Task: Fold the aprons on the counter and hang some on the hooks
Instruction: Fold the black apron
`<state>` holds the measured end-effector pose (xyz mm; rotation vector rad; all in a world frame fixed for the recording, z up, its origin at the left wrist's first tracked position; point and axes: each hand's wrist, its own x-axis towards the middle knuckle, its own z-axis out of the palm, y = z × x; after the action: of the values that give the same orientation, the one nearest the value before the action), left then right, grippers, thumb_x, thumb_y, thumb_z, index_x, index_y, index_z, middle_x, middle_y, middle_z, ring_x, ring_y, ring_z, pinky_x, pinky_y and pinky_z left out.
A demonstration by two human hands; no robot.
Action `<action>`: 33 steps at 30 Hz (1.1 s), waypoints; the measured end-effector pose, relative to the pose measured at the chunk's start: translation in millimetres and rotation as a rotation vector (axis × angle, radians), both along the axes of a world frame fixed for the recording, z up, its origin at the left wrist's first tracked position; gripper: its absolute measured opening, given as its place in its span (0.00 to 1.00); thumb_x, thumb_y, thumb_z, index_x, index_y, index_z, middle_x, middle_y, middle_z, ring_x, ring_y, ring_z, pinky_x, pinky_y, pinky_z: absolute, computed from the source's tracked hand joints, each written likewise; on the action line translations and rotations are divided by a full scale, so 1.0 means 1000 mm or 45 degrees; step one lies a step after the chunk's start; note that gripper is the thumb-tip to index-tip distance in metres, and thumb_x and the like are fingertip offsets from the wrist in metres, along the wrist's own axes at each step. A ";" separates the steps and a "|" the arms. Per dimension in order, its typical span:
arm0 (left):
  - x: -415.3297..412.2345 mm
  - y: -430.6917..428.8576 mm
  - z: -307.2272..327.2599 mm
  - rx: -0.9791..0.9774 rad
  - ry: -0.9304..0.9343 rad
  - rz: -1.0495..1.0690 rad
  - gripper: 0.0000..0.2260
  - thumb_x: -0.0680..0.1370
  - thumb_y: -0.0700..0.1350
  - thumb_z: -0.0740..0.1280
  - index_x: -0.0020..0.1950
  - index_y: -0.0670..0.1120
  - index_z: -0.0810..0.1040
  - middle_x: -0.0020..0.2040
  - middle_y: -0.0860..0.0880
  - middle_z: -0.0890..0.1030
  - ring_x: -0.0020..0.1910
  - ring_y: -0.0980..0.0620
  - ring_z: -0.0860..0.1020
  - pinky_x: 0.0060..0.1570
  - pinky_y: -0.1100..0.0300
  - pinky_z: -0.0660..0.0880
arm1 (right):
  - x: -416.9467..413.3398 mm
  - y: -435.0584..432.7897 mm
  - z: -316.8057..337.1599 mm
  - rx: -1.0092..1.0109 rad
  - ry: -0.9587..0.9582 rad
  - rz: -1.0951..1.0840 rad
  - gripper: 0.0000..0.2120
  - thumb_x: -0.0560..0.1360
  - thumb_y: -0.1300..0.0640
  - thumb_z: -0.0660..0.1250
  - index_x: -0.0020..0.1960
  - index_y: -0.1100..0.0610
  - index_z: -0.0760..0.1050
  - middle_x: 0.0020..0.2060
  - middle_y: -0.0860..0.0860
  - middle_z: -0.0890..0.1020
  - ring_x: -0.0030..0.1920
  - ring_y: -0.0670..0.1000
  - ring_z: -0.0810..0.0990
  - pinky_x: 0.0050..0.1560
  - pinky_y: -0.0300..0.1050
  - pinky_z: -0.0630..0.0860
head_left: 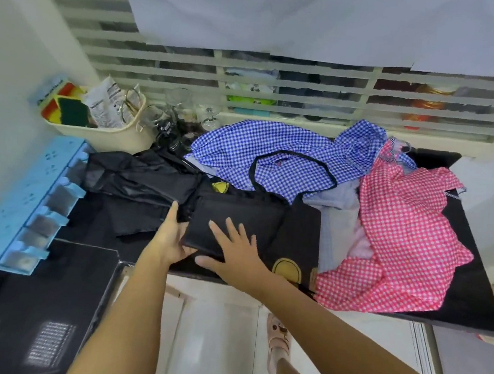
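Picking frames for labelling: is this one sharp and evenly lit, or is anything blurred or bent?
Head view: light soft and even, no hard shadows; the wide lens bows the counter edge and window bars; the left hand, right hand and black apron are sharp; the glasses at the back look smeared.

Aprons (402,233) smother my counter (481,290); bare strips only far right and front left. Glasses (181,103) and basket (107,137) crowd the back-left corner, hook rack (25,194) walls the left.

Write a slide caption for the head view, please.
Right hand presses a folded black apron on the counter, left hand at its edge; blue apron and pink apron lie unfolded.
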<state>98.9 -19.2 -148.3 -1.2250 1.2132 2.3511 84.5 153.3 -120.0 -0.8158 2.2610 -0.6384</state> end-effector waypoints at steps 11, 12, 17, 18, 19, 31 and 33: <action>-0.012 0.002 -0.023 -1.060 -0.318 -0.142 0.14 0.76 0.43 0.70 0.57 0.36 0.77 0.60 0.41 0.79 0.59 0.41 0.75 0.56 0.52 0.71 | -0.023 0.100 -0.058 0.091 0.394 -0.161 0.45 0.72 0.37 0.66 0.78 0.47 0.43 0.75 0.45 0.37 0.74 0.47 0.32 0.74 0.49 0.37; -0.012 0.002 -0.025 -1.089 -0.321 -0.161 0.14 0.77 0.44 0.69 0.58 0.36 0.77 0.59 0.41 0.79 0.58 0.41 0.75 0.56 0.51 0.72 | -0.021 0.107 -0.065 0.058 0.371 -0.253 0.43 0.73 0.38 0.66 0.78 0.48 0.46 0.76 0.46 0.40 0.75 0.49 0.35 0.74 0.49 0.40; -0.009 0.002 -0.034 -1.161 -0.333 -0.279 0.15 0.81 0.46 0.64 0.60 0.35 0.75 0.58 0.38 0.78 0.58 0.39 0.75 0.55 0.51 0.72 | -0.024 0.121 -0.072 -0.298 0.132 -1.055 0.30 0.75 0.55 0.69 0.73 0.57 0.61 0.70 0.55 0.66 0.69 0.54 0.67 0.66 0.43 0.67; -0.009 0.003 -0.035 -1.169 -0.333 -0.293 0.15 0.81 0.46 0.63 0.59 0.35 0.75 0.58 0.38 0.78 0.57 0.39 0.75 0.56 0.50 0.72 | -0.028 0.121 -0.067 -0.393 -0.009 -1.209 0.28 0.75 0.56 0.70 0.71 0.57 0.63 0.66 0.54 0.70 0.63 0.52 0.72 0.59 0.42 0.73; -0.008 0.003 -0.035 -1.180 -0.329 -0.294 0.14 0.81 0.45 0.63 0.58 0.35 0.75 0.57 0.37 0.78 0.57 0.38 0.75 0.55 0.50 0.72 | -0.033 0.120 -0.059 -0.487 -0.186 -1.328 0.25 0.75 0.56 0.69 0.69 0.57 0.65 0.61 0.53 0.73 0.56 0.50 0.76 0.50 0.39 0.75; 0.021 0.074 -0.018 -2.145 0.229 -0.588 0.34 0.72 0.44 0.70 0.75 0.41 0.61 0.71 0.41 0.64 0.69 0.42 0.63 0.68 0.44 0.61 | -0.077 0.104 -0.028 -0.591 -1.269 -1.608 0.10 0.74 0.63 0.69 0.55 0.63 0.75 0.45 0.60 0.82 0.43 0.60 0.81 0.39 0.53 0.79; 0.029 0.097 -0.024 -2.137 0.467 -1.009 0.41 0.71 0.46 0.69 0.79 0.44 0.49 0.77 0.44 0.54 0.76 0.45 0.52 0.74 0.42 0.51 | -0.071 0.107 -0.031 -0.789 -1.204 -1.749 0.12 0.74 0.64 0.69 0.56 0.64 0.75 0.45 0.61 0.82 0.42 0.59 0.80 0.41 0.53 0.80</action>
<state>128.0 78.1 -172.7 -0.1880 3.1266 0.6349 13.2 260.4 -151.3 0.8747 1.3872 -1.8508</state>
